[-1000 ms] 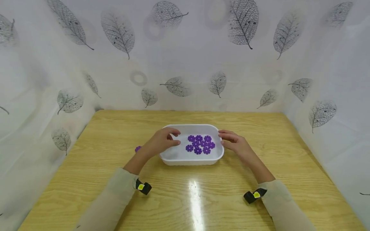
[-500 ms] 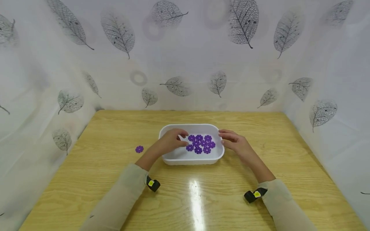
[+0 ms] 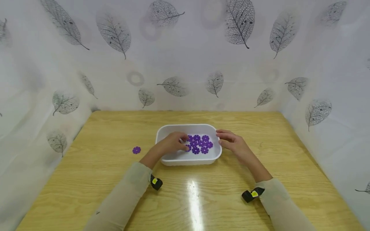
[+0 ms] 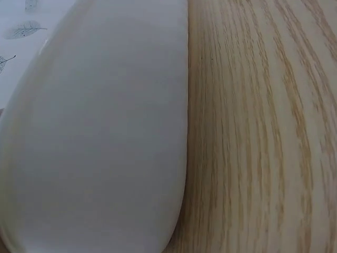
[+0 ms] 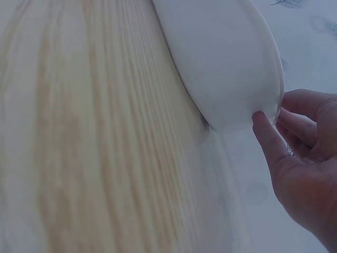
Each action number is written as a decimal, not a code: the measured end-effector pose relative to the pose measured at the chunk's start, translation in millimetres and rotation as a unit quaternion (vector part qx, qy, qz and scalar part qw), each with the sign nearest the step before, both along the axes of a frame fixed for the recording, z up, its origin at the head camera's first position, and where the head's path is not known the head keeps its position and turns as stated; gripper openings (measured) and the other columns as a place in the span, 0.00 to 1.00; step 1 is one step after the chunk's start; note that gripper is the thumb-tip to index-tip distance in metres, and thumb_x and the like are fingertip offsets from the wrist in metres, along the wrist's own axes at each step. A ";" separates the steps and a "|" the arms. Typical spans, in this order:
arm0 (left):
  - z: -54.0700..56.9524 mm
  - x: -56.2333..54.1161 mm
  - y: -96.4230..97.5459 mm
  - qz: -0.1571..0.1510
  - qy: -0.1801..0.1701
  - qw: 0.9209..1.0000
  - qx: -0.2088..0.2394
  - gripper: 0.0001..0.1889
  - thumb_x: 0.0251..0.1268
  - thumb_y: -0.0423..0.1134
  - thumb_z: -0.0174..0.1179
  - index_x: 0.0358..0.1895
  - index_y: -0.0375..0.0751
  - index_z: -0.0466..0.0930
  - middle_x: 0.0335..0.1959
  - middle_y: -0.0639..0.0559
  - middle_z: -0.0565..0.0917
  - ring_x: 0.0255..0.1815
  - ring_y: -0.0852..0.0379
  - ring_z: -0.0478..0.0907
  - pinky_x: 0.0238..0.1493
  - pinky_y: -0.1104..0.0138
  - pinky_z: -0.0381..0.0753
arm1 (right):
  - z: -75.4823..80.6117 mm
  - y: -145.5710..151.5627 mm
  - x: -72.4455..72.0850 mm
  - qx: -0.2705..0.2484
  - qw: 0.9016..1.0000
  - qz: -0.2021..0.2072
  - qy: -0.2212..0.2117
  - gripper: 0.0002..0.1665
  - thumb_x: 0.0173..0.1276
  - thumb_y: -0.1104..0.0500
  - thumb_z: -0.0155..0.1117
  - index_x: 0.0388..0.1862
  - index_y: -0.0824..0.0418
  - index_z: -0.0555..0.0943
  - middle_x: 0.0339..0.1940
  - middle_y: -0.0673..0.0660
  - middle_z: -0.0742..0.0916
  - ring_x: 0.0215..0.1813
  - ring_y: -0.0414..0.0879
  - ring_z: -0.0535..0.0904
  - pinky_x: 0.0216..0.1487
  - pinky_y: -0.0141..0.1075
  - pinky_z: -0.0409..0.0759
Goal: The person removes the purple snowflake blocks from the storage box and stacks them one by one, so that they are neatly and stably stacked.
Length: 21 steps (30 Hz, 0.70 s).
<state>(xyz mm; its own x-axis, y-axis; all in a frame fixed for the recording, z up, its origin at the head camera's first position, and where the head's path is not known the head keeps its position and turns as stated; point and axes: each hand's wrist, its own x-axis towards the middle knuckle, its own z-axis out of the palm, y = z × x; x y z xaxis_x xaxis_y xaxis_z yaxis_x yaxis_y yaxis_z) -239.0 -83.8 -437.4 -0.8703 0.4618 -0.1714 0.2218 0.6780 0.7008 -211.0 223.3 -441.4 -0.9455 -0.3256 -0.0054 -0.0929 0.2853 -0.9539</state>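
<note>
A white plastic tray [image 3: 173, 156] with rounded corners stands on the table, several purple snowflake-shaped discs [image 3: 195, 150] lying flat in its right half. My left hand [image 3: 173, 142] reaches over the tray's left side, and its fingertips are at the leftmost discs. Thumb and fingers are apart, with no disc visibly between them. My right hand [image 3: 234, 142] holds the tray's right end: in the right wrist view the thumb [image 5: 266, 134] touches the outer wall and the other fingers are at the rim. In the left wrist view the tray's wall [image 4: 105, 126] fills much of the picture; the hand is out of sight.
One more purple disc [image 3: 136, 150] lies on the wooden table [image 3: 115, 128], left of the tray. White cloth [image 3: 185, 64] with a leaf print hangs behind the table and at both sides.
My left hand has moved right and lowered into the tray, up to the discs. The loose disc on the table, partly covered earlier, shows fully. The right hand has stayed at the tray's end.
</note>
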 end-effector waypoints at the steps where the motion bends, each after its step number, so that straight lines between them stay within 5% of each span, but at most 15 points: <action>1: -0.6 -0.1 -0.2 -0.004 -0.002 1.000 -0.004 0.25 0.60 0.42 0.72 0.60 0.40 0.80 0.51 0.48 0.83 0.53 0.52 0.79 0.60 0.58 0.78 | 0.0 -0.7 -0.1 0.003 1.000 0.000 0.001 0.25 0.75 0.54 0.63 0.66 0.64 0.77 0.76 0.55 0.71 0.78 0.56 0.63 0.64 0.27 0.73; 21: -8.6 0.3 3.8 -0.036 0.023 0.997 -0.066 0.20 0.59 0.40 0.72 0.55 0.40 0.83 0.47 0.50 0.83 0.50 0.54 0.78 0.60 0.61 0.78 | 0.9 -2.3 1.0 0.003 1.000 -0.001 0.003 0.25 0.76 0.56 0.62 0.66 0.67 0.76 0.77 0.58 0.70 0.78 0.59 0.64 0.63 0.26 0.74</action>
<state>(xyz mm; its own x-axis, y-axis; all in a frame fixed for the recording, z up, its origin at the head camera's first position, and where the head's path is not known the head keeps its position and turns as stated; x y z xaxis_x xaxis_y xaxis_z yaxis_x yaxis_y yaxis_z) -238.8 -80.1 -446.0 -0.8446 0.4989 -0.1945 0.3031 0.7448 0.5945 -210.0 221.1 -440.5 -0.9459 -0.3245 -0.0026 -0.0975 0.2918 -0.9515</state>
